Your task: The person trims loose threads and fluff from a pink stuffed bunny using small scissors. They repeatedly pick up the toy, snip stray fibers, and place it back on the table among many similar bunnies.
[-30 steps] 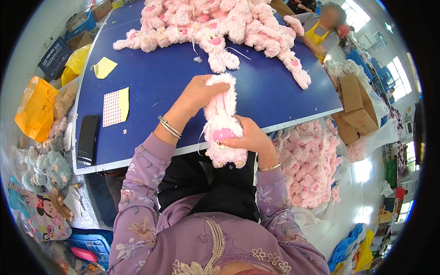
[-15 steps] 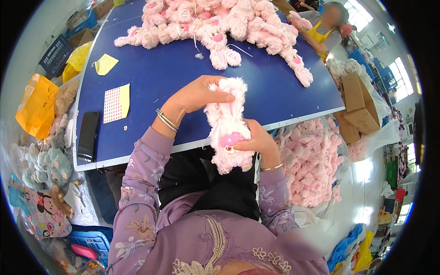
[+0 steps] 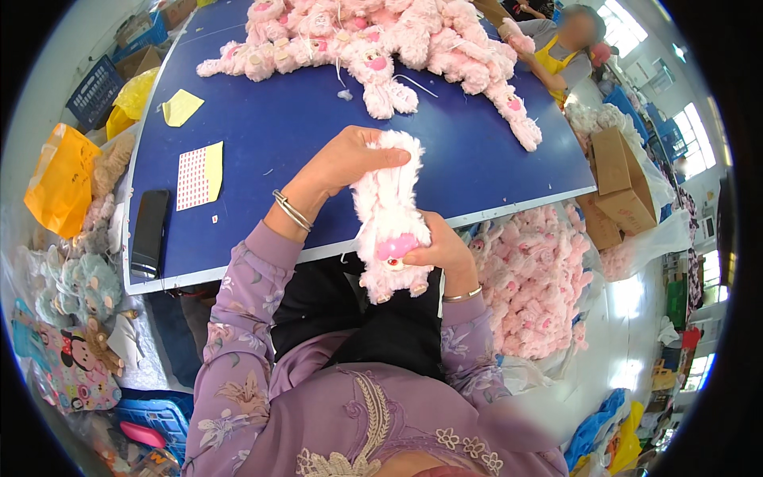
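Between my hands is a pink plush bunny, held upside down over the table's front edge, its long ears pointing away from me. My left hand is closed on the ears, thumb lying across them. Lower down, my right hand grips the bunny's head, the thumb pressed beside a small red eye near the pink muzzle. The fingers of my right hand are mostly hidden behind the plush. Farther off on the blue table lies a heap of similar pink plush bunnies.
A sticker sheet, a yellow paper and a black phone lie at the table's left. More pink bunnies fill a large bag to my right, near an open cardboard box. A co-worker in a yellow apron is at the far right.
My hands and the bunny have shifted slightly left. The ears look pulled a little straighter, and both hands keep their hold.
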The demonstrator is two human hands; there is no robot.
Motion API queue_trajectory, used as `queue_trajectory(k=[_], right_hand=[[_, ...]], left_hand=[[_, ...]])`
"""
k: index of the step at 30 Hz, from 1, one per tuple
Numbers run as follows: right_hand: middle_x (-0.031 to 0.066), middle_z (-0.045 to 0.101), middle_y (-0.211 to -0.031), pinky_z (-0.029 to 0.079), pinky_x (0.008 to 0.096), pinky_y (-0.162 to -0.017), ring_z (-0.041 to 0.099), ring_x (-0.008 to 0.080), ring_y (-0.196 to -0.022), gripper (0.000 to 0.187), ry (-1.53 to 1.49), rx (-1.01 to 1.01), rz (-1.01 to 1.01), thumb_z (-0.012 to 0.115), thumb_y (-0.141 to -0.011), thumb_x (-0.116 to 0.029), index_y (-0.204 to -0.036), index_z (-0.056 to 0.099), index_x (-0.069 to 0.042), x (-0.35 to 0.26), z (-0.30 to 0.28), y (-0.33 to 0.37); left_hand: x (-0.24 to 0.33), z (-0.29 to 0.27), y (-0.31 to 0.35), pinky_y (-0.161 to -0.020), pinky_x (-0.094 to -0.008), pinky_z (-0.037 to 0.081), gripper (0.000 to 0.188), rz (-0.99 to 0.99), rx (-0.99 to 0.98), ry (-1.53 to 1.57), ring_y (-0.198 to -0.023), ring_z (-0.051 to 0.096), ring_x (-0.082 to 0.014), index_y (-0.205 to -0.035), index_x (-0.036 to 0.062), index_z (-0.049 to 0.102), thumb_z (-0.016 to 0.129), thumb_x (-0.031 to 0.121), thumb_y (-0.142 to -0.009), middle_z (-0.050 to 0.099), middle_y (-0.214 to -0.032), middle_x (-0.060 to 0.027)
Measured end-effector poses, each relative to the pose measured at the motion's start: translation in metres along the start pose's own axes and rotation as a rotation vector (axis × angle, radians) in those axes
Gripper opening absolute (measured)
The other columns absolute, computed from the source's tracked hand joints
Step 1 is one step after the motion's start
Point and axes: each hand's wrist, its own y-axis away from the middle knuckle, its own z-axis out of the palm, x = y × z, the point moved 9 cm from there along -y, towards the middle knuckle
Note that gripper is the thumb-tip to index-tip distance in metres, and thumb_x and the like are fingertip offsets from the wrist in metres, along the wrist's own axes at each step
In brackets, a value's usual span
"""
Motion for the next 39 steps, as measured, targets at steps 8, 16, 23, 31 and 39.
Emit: queue_trajectory(k=[8,16,23,31,39], right_hand=[[0.0062,0.06,-0.112,0.046,0.0285,-0.089,0.056,0.0123,-0.099,0.079,-0.058,0.21,-0.12,0.084,-0.061,-0.023,-0.125,0.05,0.006,-0.008,-0.042,0.013],[0.0072,0.062,-0.109,0.047,0.0286,-0.087,0.057,0.0119,-0.097,0.072,0.014,0.234,-0.095,0.083,-0.063,-0.017,-0.123,0.052,0.007,-0.013,-0.05,0.015],[0.0074,0.063,-0.106,0.048,0.028,-0.085,0.058,0.0115,-0.094,0.063,0.093,0.206,-0.069,0.08,-0.067,-0.015,-0.12,0.055,0.007,-0.021,-0.039,0.012],[0.007,0.062,-0.105,0.052,0.0247,-0.063,0.061,0.0106,-0.074,0.052,-0.185,0.773,-0.374,0.063,-0.089,-0.038,-0.12,0.052,0.001,-0.049,-0.108,0.049],[0.0139,0.062,-0.105,0.029,0.019,-0.037,0.031,0.0047,-0.041,0.069,-0.564,0.44,-0.855,0.06,-0.086,-0.055,-0.123,0.051,0.002,-0.126,-0.139,0.096]], left_hand=[[-0.001,-0.021,-0.006,-0.055,-0.0221,0.046,0.047,0.063,0.12,0.191,-0.071,0.059,-0.0086,-0.111,0.0043,0.063,0.043,0.045,-0.099,0.066,-0.09,-0.0013],[-0.011,-0.005,-0.003,-0.053,-0.0204,0.043,0.033,0.027,0.04,-0.038,-0.068,0.058,-0.0073,-0.094,0.0032,0.068,0.064,0.036,-0.09,0.067,-0.083,-0.0016],[-0.012,-0.014,-0.004,-0.051,-0.0202,0.042,0.027,0.069,0.165,0.009,-0.061,0.057,-0.0073,-0.086,0.003,0.07,0.067,0.03,-0.088,0.067,-0.077,-0.002],[-0.004,-0.031,-0.017,-0.07,-0.024,0.047,0.041,0.057,0.176,-0.054,-0.094,0.061,-0.0111,-0.121,0.0073,0.057,0.054,0.038,-0.095,0.066,-0.108,-0.0056],[0.002,-0.073,-0.062,-0.09,-0.0393,0.045,0.055,0.426,0.528,-1.237,-0.116,0.051,-0.0264,-0.119,0.0055,0.06,0.068,0.043,-0.081,0.059,-0.123,-0.0139]])
